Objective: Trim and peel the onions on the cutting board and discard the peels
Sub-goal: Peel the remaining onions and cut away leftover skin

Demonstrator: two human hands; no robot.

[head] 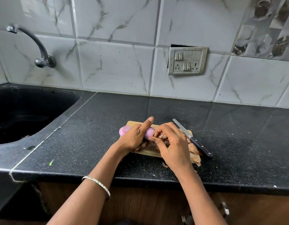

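We hold one onion between both hands, just above the cutting board.

Our left hand wraps the onion from the left, fingers curled around it and the forefinger stretched out straight, pointing away from us. Our right hand pinches at the onion's bared pink end, which faces right; we cannot tell its long axis, as most of it is covered. Both forearms reach in over the bench edge. A second onion, pink and skinless, lies at the board's far left corner. Brown peels litter the board's right side. The knife lies there too, tip pointing away and left, black handle nearer us.
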